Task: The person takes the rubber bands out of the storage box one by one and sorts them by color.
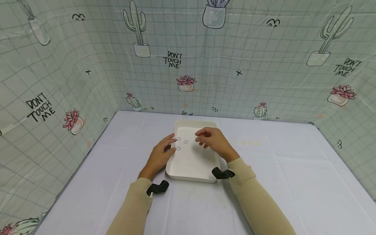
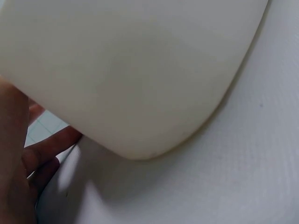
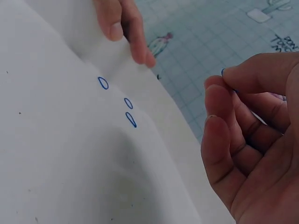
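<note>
In the head view, a shallow white tray (image 1: 192,164) rests on the table in front of me. Three thin blue loops, like small rubber bands, lie in its left part; one blue loop (image 3: 131,120) shows closely in the right wrist view. My right hand (image 1: 215,141) is above the tray, pinching another blue loop (image 3: 223,71) between thumb and fingertips, most of it hidden. My left hand (image 1: 160,154) rests at the tray's left rim, fingers loosely extended with the tips touching the edge. In the left wrist view, the tray's outer wall (image 2: 140,93) covers part of that hand.
A row of several thin yellow loops (image 1: 250,141) runs along the table to the right of the tray. White cloth (image 1: 282,182) covers the table. Behind and to the left hangs a checked curtain (image 1: 217,55) printed with cacti.
</note>
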A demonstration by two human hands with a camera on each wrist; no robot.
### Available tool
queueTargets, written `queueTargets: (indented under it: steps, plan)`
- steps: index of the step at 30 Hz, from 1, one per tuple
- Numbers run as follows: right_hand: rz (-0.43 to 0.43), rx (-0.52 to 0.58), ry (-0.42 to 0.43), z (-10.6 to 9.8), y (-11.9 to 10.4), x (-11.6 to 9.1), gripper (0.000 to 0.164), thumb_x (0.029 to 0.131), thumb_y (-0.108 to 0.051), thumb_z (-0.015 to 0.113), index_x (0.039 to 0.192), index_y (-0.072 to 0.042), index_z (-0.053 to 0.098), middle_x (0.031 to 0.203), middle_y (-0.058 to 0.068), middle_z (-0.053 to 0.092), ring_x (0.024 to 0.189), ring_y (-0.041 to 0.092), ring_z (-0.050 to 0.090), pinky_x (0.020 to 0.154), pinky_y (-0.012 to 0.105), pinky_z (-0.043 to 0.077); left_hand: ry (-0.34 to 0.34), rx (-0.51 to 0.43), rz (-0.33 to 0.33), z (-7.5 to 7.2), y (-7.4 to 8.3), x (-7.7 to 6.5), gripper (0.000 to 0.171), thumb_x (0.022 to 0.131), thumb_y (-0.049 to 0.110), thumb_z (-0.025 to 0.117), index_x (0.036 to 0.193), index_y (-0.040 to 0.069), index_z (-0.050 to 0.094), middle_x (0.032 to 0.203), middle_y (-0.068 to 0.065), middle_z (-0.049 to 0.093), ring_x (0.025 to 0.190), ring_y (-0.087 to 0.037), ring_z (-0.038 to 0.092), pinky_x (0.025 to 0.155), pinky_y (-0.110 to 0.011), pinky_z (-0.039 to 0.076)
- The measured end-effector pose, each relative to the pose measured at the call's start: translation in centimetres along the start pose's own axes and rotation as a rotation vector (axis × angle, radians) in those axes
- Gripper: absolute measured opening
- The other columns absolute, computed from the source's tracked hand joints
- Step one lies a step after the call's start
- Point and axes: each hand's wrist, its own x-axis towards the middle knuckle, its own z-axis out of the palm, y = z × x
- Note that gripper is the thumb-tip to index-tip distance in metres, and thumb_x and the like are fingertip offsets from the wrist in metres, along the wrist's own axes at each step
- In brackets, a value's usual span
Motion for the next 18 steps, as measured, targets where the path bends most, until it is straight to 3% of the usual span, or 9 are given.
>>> queueTargets:
  steps: [7,14,18]
  plan:
    - [0.008,0.104,0.040,-0.9,0.2,-1.3,0.029,0.094,-0.011,0.064,0.116,0.008,0.066,0.102,0.019,0.070,0.084,0.027,0.064,0.070,0.035,0.057,-0.002,0.004,0.000,0.1,-0.2,0.1,0.040,0.099,0.020,0.061,0.138,0.014,0.061,0.155,0.016,0.040,0.139,-0.018,0.044,0.115,-0.035,0.035]
    - [0.043,0.122,0.083,-1.9,1.0,-2.0,0.030,0.094,-0.014,0.068,0.116,0.006,0.067,0.108,0.025,0.066,0.085,0.027,0.063,0.071,0.035,0.057,-0.015,0.011,-0.005,0.0,-0.2,-0.1,0.040,0.099,0.021,0.060,0.139,0.014,0.060,0.155,0.016,0.039,0.137,-0.020,0.046,0.115,-0.038,0.034]
    - [0.069,0.142,0.116,-2.8,1.4,-2.5,0.026,0.098,-0.015,0.063,0.115,0.003,0.069,0.111,0.031,0.062,0.084,0.026,0.063,0.071,0.034,0.057,-0.016,0.015,0.004,-0.1,0.0,-0.1,0.040,0.099,0.020,0.060,0.139,0.014,0.060,0.155,0.015,0.039,0.139,-0.018,0.043,0.116,-0.037,0.033]
